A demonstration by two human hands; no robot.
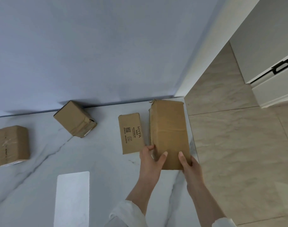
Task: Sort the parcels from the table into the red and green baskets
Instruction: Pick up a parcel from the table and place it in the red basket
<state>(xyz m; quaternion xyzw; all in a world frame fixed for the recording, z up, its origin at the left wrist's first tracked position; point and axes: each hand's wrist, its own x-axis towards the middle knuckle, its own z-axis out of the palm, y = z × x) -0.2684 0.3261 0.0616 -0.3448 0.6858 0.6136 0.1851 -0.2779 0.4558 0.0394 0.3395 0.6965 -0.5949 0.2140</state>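
Note:
A long brown cardboard parcel [169, 128] stands at the right end of the white marble table [94, 161]. My left hand [150, 159] grips its near left edge, thumb on top. My right hand [190, 164] holds its near right corner, thumb on the top face. Just left of it lies a flat parcel printed MYFA [131, 133]. A tilted cube parcel [75, 118] sits by the wall. Another box parcel [11, 145] rests at the far left. No red or green basket is in view.
A blue-grey wall [107, 46] runs behind the table. The table's right edge drops to a beige tiled floor [235, 145]. A white cabinet with a black handle [281, 66] stands at the upper right. A bright patch of light [72, 199] lies on the near tabletop.

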